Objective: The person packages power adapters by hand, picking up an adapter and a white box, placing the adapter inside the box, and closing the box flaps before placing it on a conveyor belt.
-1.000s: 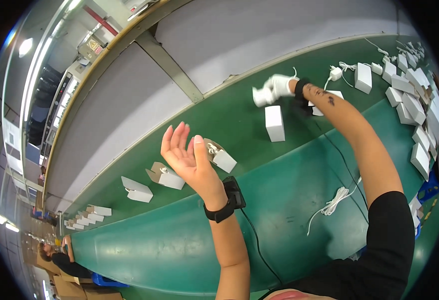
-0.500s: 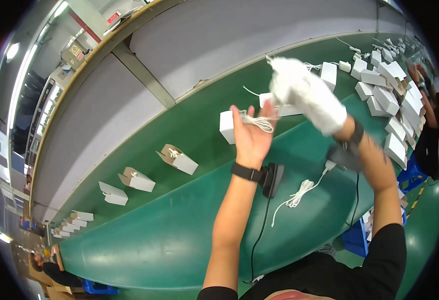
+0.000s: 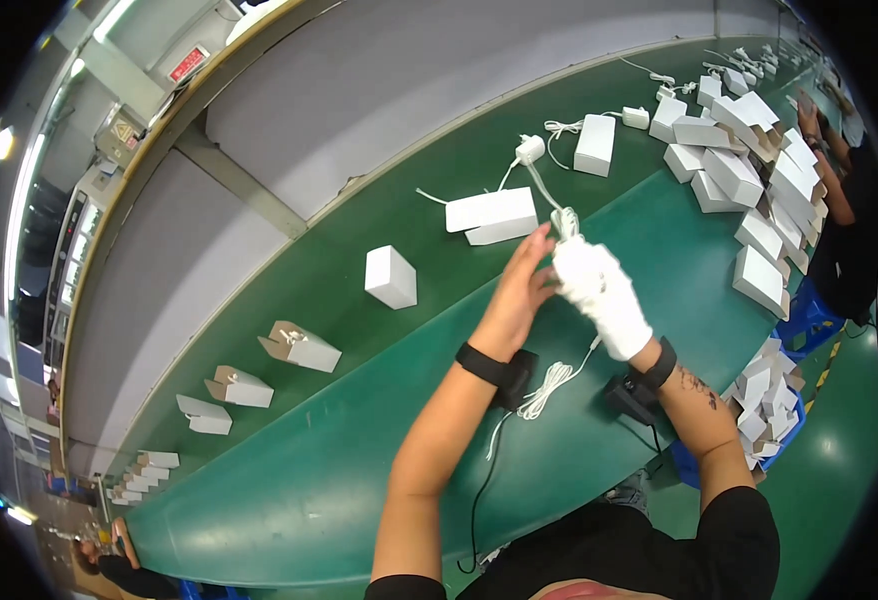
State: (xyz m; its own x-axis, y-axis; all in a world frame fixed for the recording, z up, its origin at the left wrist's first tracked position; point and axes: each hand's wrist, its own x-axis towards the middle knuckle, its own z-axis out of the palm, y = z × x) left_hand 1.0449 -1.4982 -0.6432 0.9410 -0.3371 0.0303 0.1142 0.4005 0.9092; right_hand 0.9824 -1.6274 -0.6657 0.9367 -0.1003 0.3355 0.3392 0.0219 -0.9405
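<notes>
My right hand (image 3: 599,295), in a white glove, is closed on a bundled white cable (image 3: 566,222) that sticks out past its fingertips. A stretch of cable runs from that bundle toward a white plug adapter (image 3: 530,150) farther off. Just left of the glove, my bare left hand (image 3: 521,298) has its fingers stretched out with nothing seen in them. Beyond it a white box (image 3: 491,213) lies on its side on the green belt. Another coiled white cable (image 3: 551,385) rests on the green work surface below my hands.
Along the belt to the left stand a closed white box (image 3: 390,278) and several open boxes (image 3: 304,348). At right are a heap of white boxes (image 3: 734,175), a blue crate (image 3: 784,450) of boxes and a co-worker's arms (image 3: 834,165). Black devices with cords are strapped to my wrists.
The cable bundle has left my left hand; my gloved right hand now grips one. My right hand has come nearer to me. The belt's boxes appear farther left as the view shifted.
</notes>
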